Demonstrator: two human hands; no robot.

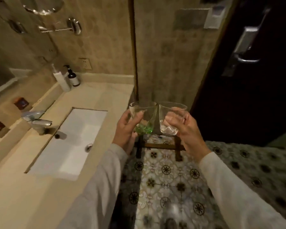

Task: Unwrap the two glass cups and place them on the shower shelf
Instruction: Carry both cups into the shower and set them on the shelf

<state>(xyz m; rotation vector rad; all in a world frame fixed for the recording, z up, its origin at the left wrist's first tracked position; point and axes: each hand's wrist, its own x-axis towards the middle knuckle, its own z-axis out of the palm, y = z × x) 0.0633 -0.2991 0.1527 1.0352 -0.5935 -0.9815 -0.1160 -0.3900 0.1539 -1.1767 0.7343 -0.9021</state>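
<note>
A dim bathroom with beige tiled walls: a pale counter point(96, 96) runs along the left, with a white rectangular sink point(69, 146) sunk into it and a chrome tap point(38, 123) at its far edge. At the back of the counter, against the wall, 2 pump bottles stand side by side, a white bottle point(61, 80) and a dark bottle point(73, 78), below a wall socket point(85, 63). A chrome rail point(56, 28) is fixed higher on the wall. 2 small red packets point(21, 103) lie on the ledge behind the tap. On the right is a dark door point(254, 104) with a metal handle point(245, 58). The floor point(163, 179) is patterned tile, and a low wooden frame point(162, 146) stands on it directly below the hands.

Both hands are raised in the middle of the view, past the counter's end, each in a pale long sleeve. The left hand point(125, 128) grips the green cup point(143, 118), a clear tumbler with a green base, its fingers curled round the side. The right hand point(188, 131) grips the clear cup point(172, 119), with fingers wrapped round it and showing through the glass. The 2 cups are held in the air, mouths up and tilted slightly, just beside each other; whether their rims touch cannot be told. Neither cup rests on any surface.
</note>
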